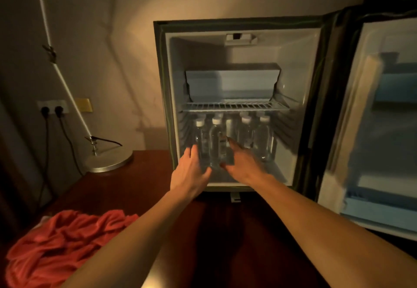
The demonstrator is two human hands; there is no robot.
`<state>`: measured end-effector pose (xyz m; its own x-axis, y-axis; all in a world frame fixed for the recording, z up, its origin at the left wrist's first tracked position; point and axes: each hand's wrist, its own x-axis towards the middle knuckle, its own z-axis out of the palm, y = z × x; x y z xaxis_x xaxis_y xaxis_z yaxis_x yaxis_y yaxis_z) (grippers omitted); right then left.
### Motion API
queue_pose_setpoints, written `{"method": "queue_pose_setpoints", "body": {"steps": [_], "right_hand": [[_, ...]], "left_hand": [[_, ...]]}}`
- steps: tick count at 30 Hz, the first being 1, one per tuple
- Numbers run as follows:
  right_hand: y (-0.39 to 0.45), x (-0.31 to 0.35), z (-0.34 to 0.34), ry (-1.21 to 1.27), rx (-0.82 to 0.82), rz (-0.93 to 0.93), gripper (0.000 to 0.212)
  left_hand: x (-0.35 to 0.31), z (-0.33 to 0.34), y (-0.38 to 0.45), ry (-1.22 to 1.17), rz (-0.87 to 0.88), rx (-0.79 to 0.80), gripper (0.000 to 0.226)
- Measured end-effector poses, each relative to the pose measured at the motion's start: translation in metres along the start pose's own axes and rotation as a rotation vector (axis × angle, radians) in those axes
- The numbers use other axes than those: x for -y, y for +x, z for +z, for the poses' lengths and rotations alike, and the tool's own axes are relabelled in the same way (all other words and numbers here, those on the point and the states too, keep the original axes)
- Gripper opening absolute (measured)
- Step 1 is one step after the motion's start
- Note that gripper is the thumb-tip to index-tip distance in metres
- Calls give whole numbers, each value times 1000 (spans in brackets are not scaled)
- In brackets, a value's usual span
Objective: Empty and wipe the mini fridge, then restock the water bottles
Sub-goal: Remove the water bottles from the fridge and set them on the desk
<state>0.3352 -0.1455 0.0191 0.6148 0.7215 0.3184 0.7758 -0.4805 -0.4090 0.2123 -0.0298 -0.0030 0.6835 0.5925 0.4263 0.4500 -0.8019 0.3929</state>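
Head view: the bottles [234, 137] stand packed upright on the fridge [243, 28] floor, under the wire shelf [234, 106]. Left hand [191, 167] and right hand [240, 160] reach in, fingers spread, either side of a front bottle [217, 143], holding nothing. Brushing its neighbours could topple the row. Headroom is low; the door [383, 130] stands wide.

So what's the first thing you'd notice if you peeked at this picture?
The open mini fridge, lit inside, with water bottles standing in rows under its wire shelf. Two bare hands, left hand and right hand, reach for the front bottles. A crumpled red cloth lies bottom left.
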Motion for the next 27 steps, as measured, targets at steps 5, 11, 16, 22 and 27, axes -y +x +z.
{"method": "queue_pose_setpoints", "body": {"steps": [5,11,16,22,27], "right_hand": [[44,-9,13,180,-43,55,90],[76,-13,40,362,-178,2,86],[95,-18,53,444,-255,-27,78],[103,-27,58,482,-222,-15,78],[88,-26,46,459,-195,-54,72]], "left_hand": [[-9,16,36,-80,-120,-6,103],[-11,30,65,-98,-162,-87,102],[-16,41,87,-108,-291,-110,94],[-20,54,98,-200,-370,-186,68],[-24,42,73,-210,-296,-249,59]]}}
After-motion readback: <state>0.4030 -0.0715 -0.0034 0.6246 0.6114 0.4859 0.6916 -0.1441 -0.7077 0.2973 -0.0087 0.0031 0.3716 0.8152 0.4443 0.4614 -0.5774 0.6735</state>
